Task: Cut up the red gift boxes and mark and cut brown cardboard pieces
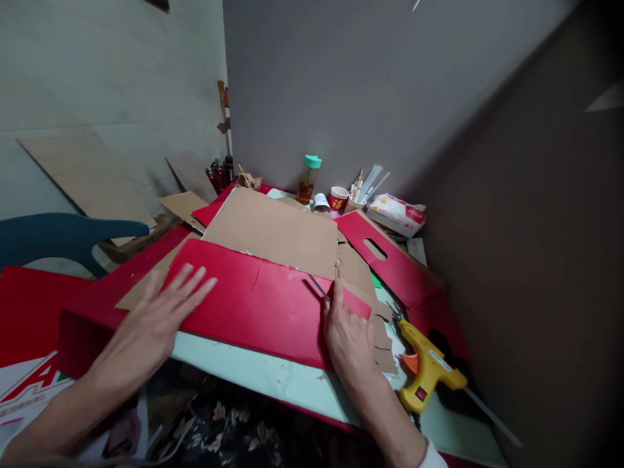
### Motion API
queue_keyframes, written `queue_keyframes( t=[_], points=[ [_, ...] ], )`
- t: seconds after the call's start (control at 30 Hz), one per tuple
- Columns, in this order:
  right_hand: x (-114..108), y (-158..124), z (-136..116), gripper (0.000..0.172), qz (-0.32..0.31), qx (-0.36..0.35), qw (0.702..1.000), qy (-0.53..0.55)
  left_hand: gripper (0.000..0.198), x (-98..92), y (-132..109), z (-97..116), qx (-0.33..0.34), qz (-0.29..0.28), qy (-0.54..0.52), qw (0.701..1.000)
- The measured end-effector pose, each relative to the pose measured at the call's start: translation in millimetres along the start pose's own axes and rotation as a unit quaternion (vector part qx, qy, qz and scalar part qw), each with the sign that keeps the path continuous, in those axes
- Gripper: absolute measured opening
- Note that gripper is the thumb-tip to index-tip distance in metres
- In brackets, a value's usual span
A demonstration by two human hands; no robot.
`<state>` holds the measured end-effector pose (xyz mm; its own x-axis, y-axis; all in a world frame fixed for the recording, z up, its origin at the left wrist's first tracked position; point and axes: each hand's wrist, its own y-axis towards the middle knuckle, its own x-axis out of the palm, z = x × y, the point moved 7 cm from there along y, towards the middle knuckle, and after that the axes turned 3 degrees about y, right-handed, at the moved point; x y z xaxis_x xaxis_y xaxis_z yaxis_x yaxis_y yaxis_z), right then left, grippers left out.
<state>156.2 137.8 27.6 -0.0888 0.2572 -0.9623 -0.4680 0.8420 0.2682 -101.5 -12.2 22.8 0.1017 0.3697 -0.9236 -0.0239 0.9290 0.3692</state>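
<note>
A flattened cardboard box, red outside and brown inside (273,234), lies across the table. My left hand (160,312) rests flat with fingers spread on its red front flap (253,305). My right hand (348,335) is closed around a thin dark blade or cutter (318,287), whose tip sits on the red flap near a cut edge. Small brown cardboard offcuts lie just right of that hand.
A yellow glue gun (429,370) lies at the right on the pale green mat (292,383). At the back stand a teal-capped bottle (308,179), a red cup (338,197), a pen holder and a tissue pack (397,214). A blue chair back (63,237) is at left.
</note>
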Motion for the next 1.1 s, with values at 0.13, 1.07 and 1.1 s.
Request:
queue_keyframes(
  t=[0.13, 1.07, 1.1],
  points=[
    [0.7, 1.1, -0.4, 0.052, -0.020, 0.000, 1.000, 0.004, 0.092, 22.4, 22.4, 28.9, 0.145, -0.080, -0.002, 0.986],
    [2.4, 0.7, -50.9, 0.045, -0.044, -0.156, 0.984, 0.072, 0.064, 27.1, 54.5, 2.7, 0.240, -0.103, -0.012, 0.965],
    [3.5, 0.7, -50.8, 0.043, -0.052, -0.153, 0.984, 0.069, 0.063, 23.8, 56.6, 4.3, 0.232, -0.097, -0.017, 0.968]
  ],
)
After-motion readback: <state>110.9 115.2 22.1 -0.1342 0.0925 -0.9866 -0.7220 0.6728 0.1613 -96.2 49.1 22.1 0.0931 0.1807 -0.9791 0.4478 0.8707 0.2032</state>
